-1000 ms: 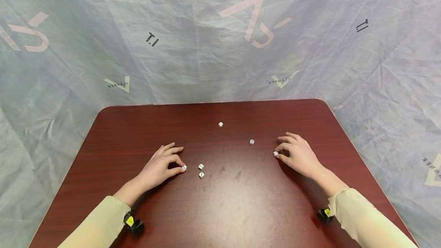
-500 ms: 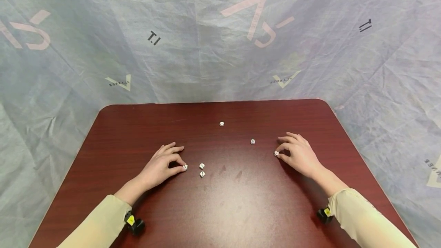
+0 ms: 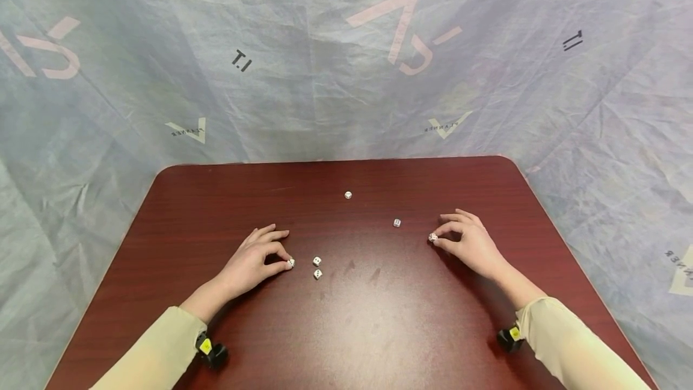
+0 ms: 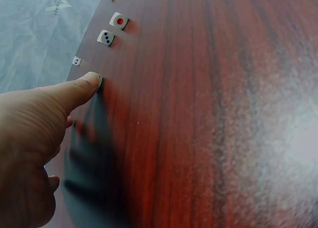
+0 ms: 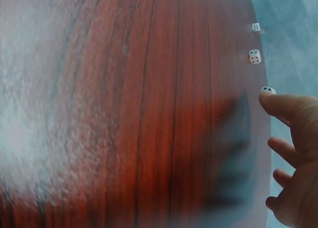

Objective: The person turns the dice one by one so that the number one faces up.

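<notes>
Now, left hand (image 3: 254, 266): it pinches the left die (image 3: 291, 263) between thumb and index finger, while the other fingers reach out, away from the die.
Right hand (image 3: 470, 247): it holds the right die (image 3: 432, 237) in a similar pinch, at the fingertips.
Landmark: the far die (image 3: 348, 195), which lies alone on the table (image 3: 368, 324), close to the cloth (image 3: 325, 101).
Held dice: the left die is to the left of the far die and nearer to the person; the right die is to its right, also nearer to the person. Whether they touch the table, I cannot tell.
Loose dice: the upper die (image 3: 316, 262) and the lower die (image 3: 317, 274) are just beside each other, slightly left of the far die and nearer to the person. The side die (image 3: 397, 222) is to its right and a little nearer.
Good pinch: for so small a cube, I think it is best to press two opposite faces lightly with the fingertips, as too much force could make it slip or turn. The left fingers should probably stay away from the two close dice.
Count: six dice, two held and four loose; two hands; one table.
</notes>
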The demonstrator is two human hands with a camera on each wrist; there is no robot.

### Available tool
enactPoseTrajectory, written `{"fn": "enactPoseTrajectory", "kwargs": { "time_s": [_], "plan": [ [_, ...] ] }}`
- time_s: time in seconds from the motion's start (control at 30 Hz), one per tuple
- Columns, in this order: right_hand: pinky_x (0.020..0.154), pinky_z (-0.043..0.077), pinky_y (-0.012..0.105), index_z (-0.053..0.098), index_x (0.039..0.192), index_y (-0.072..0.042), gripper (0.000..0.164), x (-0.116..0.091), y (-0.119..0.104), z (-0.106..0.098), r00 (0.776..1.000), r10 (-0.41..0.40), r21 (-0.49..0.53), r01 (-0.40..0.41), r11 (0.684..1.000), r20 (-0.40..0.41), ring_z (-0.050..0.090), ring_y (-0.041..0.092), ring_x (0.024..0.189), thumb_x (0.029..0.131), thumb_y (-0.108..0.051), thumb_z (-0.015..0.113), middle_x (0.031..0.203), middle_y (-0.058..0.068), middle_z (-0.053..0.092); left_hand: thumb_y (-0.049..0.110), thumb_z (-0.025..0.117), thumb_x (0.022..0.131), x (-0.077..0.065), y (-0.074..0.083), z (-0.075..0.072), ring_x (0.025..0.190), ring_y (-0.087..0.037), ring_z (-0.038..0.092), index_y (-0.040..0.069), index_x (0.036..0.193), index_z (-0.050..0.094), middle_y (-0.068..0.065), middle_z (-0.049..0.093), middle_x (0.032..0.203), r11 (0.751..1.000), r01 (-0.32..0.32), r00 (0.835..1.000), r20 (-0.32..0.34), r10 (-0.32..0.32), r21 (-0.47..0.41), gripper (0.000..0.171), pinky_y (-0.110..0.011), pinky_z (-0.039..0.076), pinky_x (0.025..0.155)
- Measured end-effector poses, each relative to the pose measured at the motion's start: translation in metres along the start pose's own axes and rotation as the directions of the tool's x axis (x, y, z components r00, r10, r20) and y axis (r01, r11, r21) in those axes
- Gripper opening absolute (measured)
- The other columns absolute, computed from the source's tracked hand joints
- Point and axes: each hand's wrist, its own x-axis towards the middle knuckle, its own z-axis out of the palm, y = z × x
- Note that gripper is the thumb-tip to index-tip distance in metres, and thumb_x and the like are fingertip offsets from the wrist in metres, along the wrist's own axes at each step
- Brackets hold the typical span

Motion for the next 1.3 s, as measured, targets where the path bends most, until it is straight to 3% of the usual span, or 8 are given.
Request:
{"fn": "enactPoseTrajectory", "kwargs": {
  "time_s": [0.3, 0.67, 0.93, 1.3],
  "plan": [
    [0.118, 0.014, 0.067, 0.082, 0.097, -0.018, 0.014, -0.002, -0.001, 0.007, 0.996, 0.088, 0.178, -0.085, 0.980, -0.007, 0.021, 0.050, 0.148, 0.086, -0.026, 0.086, 0.142, 0.021, 0.057, 0.029, 0.084, 0.087, -0.001, 0.000, 0.000, 0.148, -0.040, 0.032, 0.034, 0.089, 0.073, -0.010, 0.057, 0.147, 1.000, 0.009, 1.000, 0.004, -0.009, -0.006, 0.012, -0.066, 0.016, 0.120],
    [0.117, 0.003, 0.069, 0.083, 0.099, -0.012, 0.019, -0.004, -0.006, 0.022, 0.993, 0.106, 0.297, -0.086, 0.951, -0.051, 0.007, 0.051, 0.150, 0.084, -0.023, 0.087, 0.150, 0.026, 0.047, 0.030, 0.084, 0.088, -0.001, 0.001, 0.000, 0.148, -0.039, 0.031, 0.037, 0.089, 0.073, -0.009, 0.057, 0.147, 1.000, 0.024, 1.000, 0.013, -0.023, -0.014, 0.013, -0.065, 0.015, 0.121],
    [0.117, -0.003, 0.068, 0.084, 0.097, -0.020, 0.016, -0.003, -0.005, 0.032, 0.993, 0.114, 0.271, -0.100, 0.957, -0.039, 0.001, 0.049, 0.151, 0.084, -0.028, 0.087, 0.155, 0.022, 0.043, 0.030, 0.083, 0.089, -0.001, 0.001, 0.001, 0.149, -0.040, 0.031, 0.038, 0.090, 0.073, -0.009, 0.056, 0.147, 0.999, 0.025, 1.000, 0.015, -0.025, -0.023, 0.013, -0.065, 0.014, 0.121],
    [0.117, -0.009, 0.068, 0.084, 0.095, -0.022, 0.015, -0.004, -0.007, 0.038, 0.995, 0.083, 0.184, -0.073, 0.980, -0.050, 0.006, 0.053, 0.150, 0.082, -0.027, 0.089, 0.154, 0.024, 0.044, 0.028, 0.083, 0.088, -0.001, 0.001, 0.001, 0.149, -0.040, 0.031, 0.037, 0.090, 0.074, -0.008, 0.056, 0.147, 0.999, 0.029, 1.000, 0.013, -0.029, -0.021, 0.013, -0.064, 0.015, 0.121]
  ]
}}
